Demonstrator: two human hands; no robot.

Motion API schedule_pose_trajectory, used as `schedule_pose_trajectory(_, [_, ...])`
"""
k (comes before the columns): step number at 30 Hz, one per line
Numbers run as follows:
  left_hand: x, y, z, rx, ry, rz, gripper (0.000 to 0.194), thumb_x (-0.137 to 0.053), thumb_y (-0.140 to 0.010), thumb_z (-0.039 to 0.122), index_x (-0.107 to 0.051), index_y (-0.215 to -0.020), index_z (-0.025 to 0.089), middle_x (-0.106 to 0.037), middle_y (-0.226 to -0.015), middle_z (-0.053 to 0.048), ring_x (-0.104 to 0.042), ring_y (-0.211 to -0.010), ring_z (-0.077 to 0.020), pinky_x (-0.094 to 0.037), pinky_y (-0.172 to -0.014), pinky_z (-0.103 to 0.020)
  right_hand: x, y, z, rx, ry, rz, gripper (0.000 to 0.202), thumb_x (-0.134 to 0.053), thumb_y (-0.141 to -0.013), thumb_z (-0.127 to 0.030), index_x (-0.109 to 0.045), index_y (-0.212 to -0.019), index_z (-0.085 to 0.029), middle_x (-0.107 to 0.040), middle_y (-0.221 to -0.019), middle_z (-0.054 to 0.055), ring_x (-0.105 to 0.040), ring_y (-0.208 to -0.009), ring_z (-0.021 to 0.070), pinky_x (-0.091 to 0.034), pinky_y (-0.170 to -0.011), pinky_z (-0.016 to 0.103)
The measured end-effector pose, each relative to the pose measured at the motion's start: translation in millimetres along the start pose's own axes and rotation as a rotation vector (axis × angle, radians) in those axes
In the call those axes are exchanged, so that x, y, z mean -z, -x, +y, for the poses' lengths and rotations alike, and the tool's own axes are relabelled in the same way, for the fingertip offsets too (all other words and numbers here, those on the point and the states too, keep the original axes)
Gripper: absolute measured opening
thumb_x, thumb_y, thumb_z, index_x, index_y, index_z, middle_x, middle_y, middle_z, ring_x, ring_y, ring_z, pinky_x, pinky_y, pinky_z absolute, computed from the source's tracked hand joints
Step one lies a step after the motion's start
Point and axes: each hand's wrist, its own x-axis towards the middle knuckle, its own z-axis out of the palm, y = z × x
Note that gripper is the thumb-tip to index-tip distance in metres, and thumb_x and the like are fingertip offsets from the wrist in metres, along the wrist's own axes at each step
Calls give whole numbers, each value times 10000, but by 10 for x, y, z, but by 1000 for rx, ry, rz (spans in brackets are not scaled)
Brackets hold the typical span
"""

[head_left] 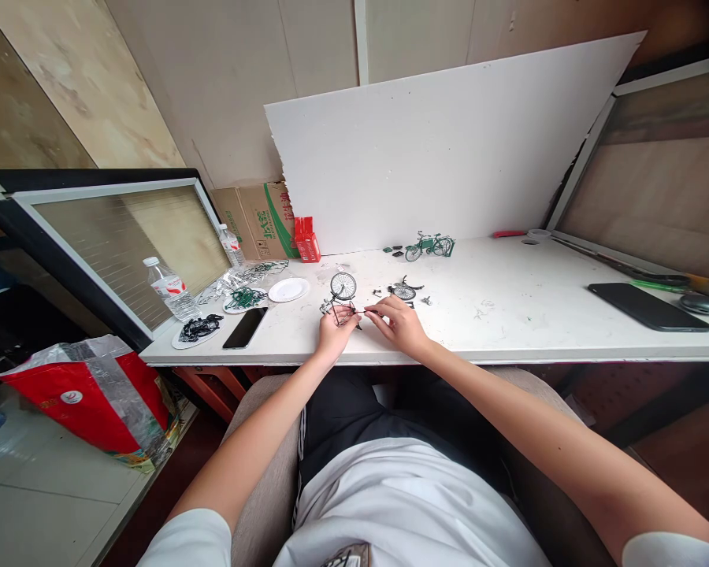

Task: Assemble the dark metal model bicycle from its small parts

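Model bicycle (341,298), partly built, sits at the table's (543,315) front edge, pinched by the left hand (334,334); the right hand (402,324) grips a thin dark piece (373,313) against it. Leftward, one white plate (180,342) holds black parts (201,327), another (228,307) green parts (245,298); a third plate (289,290) looks bare.

White short-sleeved shirt (413,504), dark patch at hem, possibly lettered; black trousers (354,417), white side stripes.
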Motion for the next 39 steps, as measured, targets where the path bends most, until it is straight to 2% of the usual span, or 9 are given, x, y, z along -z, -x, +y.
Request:
schedule_pose_trajectory(7, [7,-11,-32,-33,-9,31,353,-855,-749,231,-653,-1025,142,-738,-1049,-124,-722,-1024,-228,-569,-971,-396,-20,8,4,-9,33,11,278,-559,-1056,-413,-774,-1061,-238,-734,-899,94,-642,-858,236,-512,-738,378])
schedule_pose_trajectory(12, [3,1,-26,-58,-15,27,341,-855,-753,254,-654,-1011,156,-739,-1047,-121,-725,-1023,-233,-574,-954,-394,-17,3,-8,-33,84,22,327,-561,-1052,-430,-747,-871,-230,-692,-789,78,-622,-783,218,-478,-671,348])
schedule_pose_trajectory(16, [-12,32,-8,-73,-17,-36,314,-845,-773,281,-675,-1010,167,-749,-1050,-112,-730,-1029,-226,-567,-983,-386,-13,-5,-27,-19,118,-9,371,-561,-1049,-438,-707,-782,-226,-677,-750,72,-608,-746,207,-447,-636,338])
schedule_pose_trajectory(26, [-8,36,10,-54,-54,-8,330,-851,-772,252,-684,-1042,159,-744,-1094,-129,-722,-1045,-233,-575,-980,-403,-1,-12,-60,-77,81,87,268,-573,-1031,-351,-667,-811,-232,-662,-750,55,-600,-747,208,-461,-680,346])
schedule_pose_trajectory(39, [-17,48,33,-54,-44,-15,305,-831,-779,242,-671,-1027,165,-738,-1077,-119,-719,-1040,-228,-564,-988,-399,-24,6,-30,-72,110,102,259,-565,-1025,-330,-655,-802,-233,-646,-738,55,-588,-745,210,-467,-684,351])
